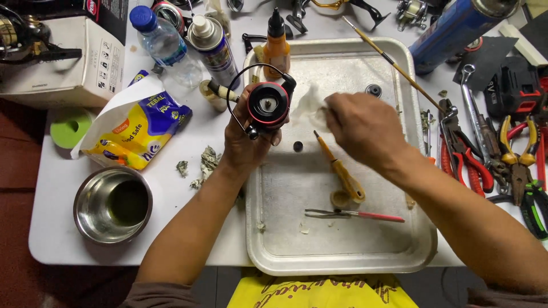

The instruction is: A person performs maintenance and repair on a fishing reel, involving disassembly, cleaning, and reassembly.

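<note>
My left hand (246, 142) grips a black and red fishing reel (267, 104) with a thin wire bail, held over the left rim of a metal tray (342, 251). My right hand (359, 126) pinches a crumpled white tissue (311, 108) just right of the reel, above the tray. Below the hands, on the tray, lie a yellow-handled screwdriver (341, 171), a pair of red-handled tweezers (354, 214) and a small black part (298, 146).
A steel bowl (113, 204), a yellow and blue tissue pack (140, 128), a water bottle (162, 40), a spray can (214, 48) and an orange oil bottle (276, 48) stand left and behind. Pliers (516, 157), wrenches and a thin brush (394, 63) lie at the right.
</note>
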